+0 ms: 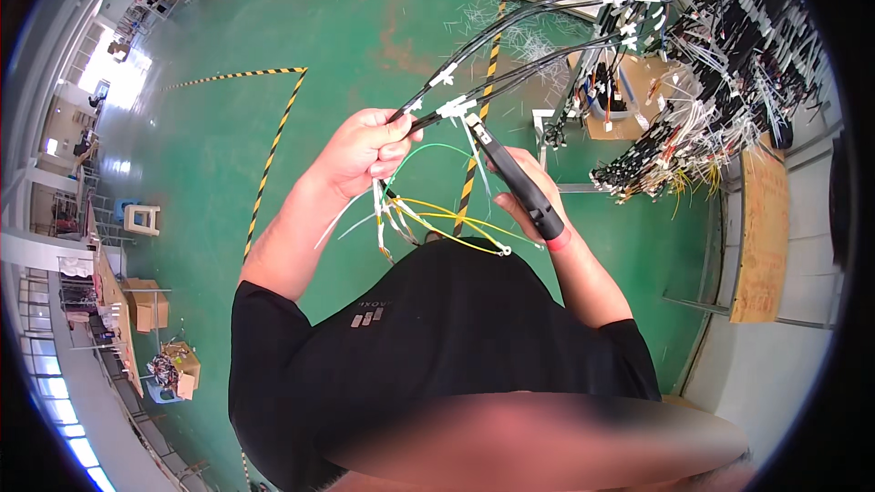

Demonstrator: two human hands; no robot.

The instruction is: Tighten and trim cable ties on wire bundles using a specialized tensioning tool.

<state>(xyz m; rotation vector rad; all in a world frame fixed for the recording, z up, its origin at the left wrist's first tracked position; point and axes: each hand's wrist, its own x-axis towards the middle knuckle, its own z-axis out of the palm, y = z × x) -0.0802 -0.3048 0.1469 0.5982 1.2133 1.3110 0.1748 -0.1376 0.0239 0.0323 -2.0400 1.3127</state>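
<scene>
My left hand (362, 153) is closed round two black-sleeved branches of a wire harness (515, 80), near where they meet. White cable ties (454, 107) ring the sleeves, their tails hanging down. Below the fist dangle loose ends: yellow wires (436, 215) with ring terminals (506, 251), a green wire (437, 147) in an arc, and thin white leads. In my right hand (530, 184) is a black cable tie gun (519, 180), tilted with its nose up against a tie on the lower branch. My right fingers are partly hidden behind the gun.
The harness runs to a rack at upper right, where many black and white harnesses (747, 82) hang. Cut tie tails (519, 36) litter the green floor. Yellow-black tape lines (278, 150) cross it. A wooden board (761, 228) leans at right; cardboard boxes (146, 303) and benches stand at left.
</scene>
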